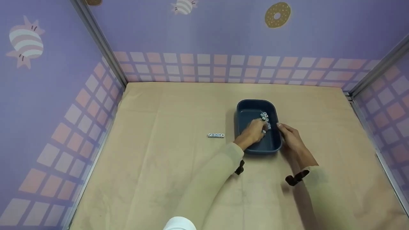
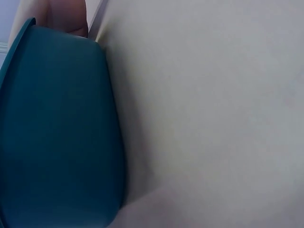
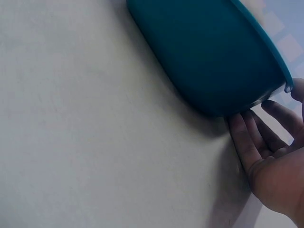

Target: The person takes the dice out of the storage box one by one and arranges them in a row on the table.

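Note:
A dark blue rectangular bin (image 1: 264,150) stands on the cloth, right of centre. Inside it, along the right side, lie several small white letter cubes (image 1: 264,115). My left hand (image 1: 254,131) reaches down into the bin with bent fingers at the cubes; whether it pinches one is hidden. In the left wrist view only the bin's outer wall (image 2: 61,128) and part of a hand (image 2: 66,14) appear. My right hand (image 1: 291,137) holds the bin's right side, thumb at the rim. Its fingers (image 3: 244,137) touch the low outer wall in the right wrist view.
A short row of letter cubes (image 1: 216,135) lies on the beige cloth (image 1: 172,166) to the left of the bin. Purple patterned walls (image 1: 204,35) border the table at the back and both sides. A white round object (image 1: 179,223) shows at the bottom edge.

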`<state>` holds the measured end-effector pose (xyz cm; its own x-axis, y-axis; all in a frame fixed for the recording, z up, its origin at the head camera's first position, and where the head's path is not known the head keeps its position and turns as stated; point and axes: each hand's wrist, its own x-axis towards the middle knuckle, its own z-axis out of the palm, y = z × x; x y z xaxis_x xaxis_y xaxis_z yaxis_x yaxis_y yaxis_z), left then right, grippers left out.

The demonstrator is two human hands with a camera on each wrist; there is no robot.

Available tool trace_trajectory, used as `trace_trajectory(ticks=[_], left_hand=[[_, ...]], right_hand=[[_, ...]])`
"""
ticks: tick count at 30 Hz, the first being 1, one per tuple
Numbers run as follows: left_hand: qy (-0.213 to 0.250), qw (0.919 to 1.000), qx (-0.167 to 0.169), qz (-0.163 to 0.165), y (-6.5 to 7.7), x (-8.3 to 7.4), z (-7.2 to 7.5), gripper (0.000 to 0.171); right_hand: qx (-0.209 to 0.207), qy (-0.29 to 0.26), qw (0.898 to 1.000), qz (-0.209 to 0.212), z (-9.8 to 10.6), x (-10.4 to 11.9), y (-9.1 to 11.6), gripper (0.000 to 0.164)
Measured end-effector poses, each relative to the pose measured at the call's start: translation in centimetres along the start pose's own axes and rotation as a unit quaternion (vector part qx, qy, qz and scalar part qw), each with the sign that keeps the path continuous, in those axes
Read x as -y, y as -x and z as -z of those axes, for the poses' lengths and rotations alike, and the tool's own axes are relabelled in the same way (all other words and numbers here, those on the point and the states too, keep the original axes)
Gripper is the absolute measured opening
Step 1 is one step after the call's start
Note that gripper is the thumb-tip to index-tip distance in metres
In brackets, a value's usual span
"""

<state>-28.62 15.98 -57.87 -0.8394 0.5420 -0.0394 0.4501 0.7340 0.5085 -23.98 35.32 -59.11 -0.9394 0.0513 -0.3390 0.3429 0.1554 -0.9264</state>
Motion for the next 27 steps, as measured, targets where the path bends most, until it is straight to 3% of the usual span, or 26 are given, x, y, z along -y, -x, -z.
trace_trajectory(ticks=[3, 6, 11, 14, 21, 27], left_hand=[[0.005, 0.9998, -0.013, -0.016, 0.2, -0.3, 0.1, 0.02], [0.023, 0.9976, -0.031, -0.057, 0.5, -1.1, 0.9, 0.017], [0.063, 0.9887, -0.05, -0.127, 1.8, -2.2, 3.9, 0.014], [0.088, 0.9814, -0.058, -0.161, 3.1, -1.9, 6.0, 0.013], [0.119, 0.966, -0.094, -0.21, 5.7, 1.7, 10.3, 0.014], [0.119, 0.9722, -0.106, -0.171, 8.1, 6.8, 12.5, 0.014]], right_hand=[[0.0, 0.011, 1.0, 0.007, 0.0, -0.1, 0.0, 0.071], [-0.007, 0.026, 1.0, 0.016, 0.1, 0.0, 0.2, 0.072], [-0.008, 0.043, 0.999, 0.026, 0.1, 0.2, 0.6, 0.076], [-0.004, 0.039, 0.999, 0.023, -0.1, 0.2, 0.7, 0.078], [0.006, -0.004, 1.0, 0.013, -0.3, -0.1, 0.5, 0.076], [0.003, -0.015, 1.0, 0.012, -0.2, 0.0, 0.3, 0.078]])
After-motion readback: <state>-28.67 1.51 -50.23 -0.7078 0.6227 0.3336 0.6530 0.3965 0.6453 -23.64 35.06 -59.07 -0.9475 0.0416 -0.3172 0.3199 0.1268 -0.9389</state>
